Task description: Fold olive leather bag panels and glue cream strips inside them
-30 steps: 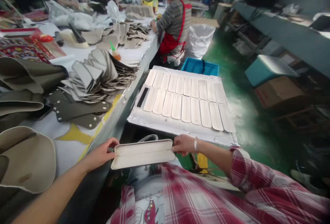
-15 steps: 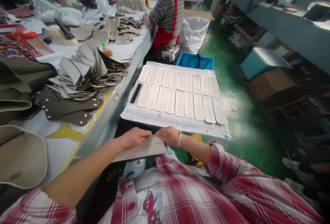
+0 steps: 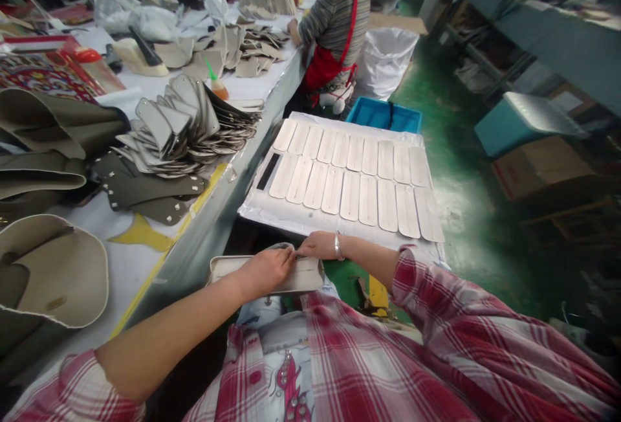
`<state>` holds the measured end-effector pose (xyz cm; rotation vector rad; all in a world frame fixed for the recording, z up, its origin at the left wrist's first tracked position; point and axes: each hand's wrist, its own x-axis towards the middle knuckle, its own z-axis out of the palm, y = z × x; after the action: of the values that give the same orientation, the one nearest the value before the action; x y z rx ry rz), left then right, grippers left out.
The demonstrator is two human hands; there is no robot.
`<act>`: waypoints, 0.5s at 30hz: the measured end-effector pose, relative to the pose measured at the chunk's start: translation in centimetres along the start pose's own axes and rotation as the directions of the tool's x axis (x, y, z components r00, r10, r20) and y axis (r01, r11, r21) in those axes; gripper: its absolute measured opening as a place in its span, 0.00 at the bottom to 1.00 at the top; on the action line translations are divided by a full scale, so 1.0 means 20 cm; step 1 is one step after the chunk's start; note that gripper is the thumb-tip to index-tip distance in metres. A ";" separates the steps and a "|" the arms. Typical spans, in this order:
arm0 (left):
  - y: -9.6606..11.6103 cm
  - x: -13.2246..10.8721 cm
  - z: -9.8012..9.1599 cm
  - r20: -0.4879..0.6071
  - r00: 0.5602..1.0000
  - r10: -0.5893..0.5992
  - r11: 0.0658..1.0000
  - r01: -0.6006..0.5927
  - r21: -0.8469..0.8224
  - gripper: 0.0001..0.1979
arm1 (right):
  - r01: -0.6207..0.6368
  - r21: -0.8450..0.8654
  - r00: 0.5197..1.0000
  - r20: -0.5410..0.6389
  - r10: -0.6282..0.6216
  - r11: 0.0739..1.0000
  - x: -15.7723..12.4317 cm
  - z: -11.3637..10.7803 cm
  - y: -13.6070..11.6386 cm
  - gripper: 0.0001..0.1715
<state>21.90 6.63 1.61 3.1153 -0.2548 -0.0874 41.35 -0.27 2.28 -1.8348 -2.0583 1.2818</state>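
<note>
A long worktable (image 3: pixel 129 265) with a white covering runs up the left side, yellow tape (image 3: pixel 208 190) along its edge. Directly on it lie grey-brown boot shafts (image 3: pixel 80 273), a yellow offcut (image 3: pixel 140 233), dark cut pieces with white tabs (image 3: pixel 140 192), a fanned heap of pale grey pieces (image 3: pixel 179 129) and a green-nozzled bottle (image 3: pixel 219 89). To its right, a white-covered board (image 3: pixel 281 211) carries two rows of oblong cream panels (image 3: pixel 332 190), with a black strip (image 3: pixel 268 171) at the left end. A white sack (image 3: pixel 388 63) stands on the green floor (image 3: pixel 453 205) beyond.
</note>
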 end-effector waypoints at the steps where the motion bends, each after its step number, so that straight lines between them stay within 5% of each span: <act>1: 0.01 0.00 0.00 -0.007 1.000 -0.005 1.000 0.005 0.011 0.21 | 0.016 0.009 0.999 0.033 -0.016 1.000 0.02 0.00 0.01 0.19; 6: -0.13 -0.09 -0.06 0.039 0.999 -0.003 0.964 0.013 -0.264 0.21 | 0.092 0.204 0.972 0.194 -0.133 0.975 0.06 -0.02 0.02 0.20; 10: -0.35 -0.30 -0.10 0.174 0.980 -0.096 0.799 0.180 -0.574 0.22 | 0.045 0.362 0.935 0.313 -0.167 0.931 0.08 -0.06 0.03 0.24; 15: -0.40 -0.44 -0.06 0.174 0.977 -0.121 0.809 0.198 -0.554 0.25 | 0.014 0.445 0.913 0.360 -0.193 0.895 0.19 -0.07 -0.02 0.28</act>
<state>14.60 16.02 3.13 2.5214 0.0379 -0.3100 40.80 3.65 1.71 -1.3288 -1.7863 2.0179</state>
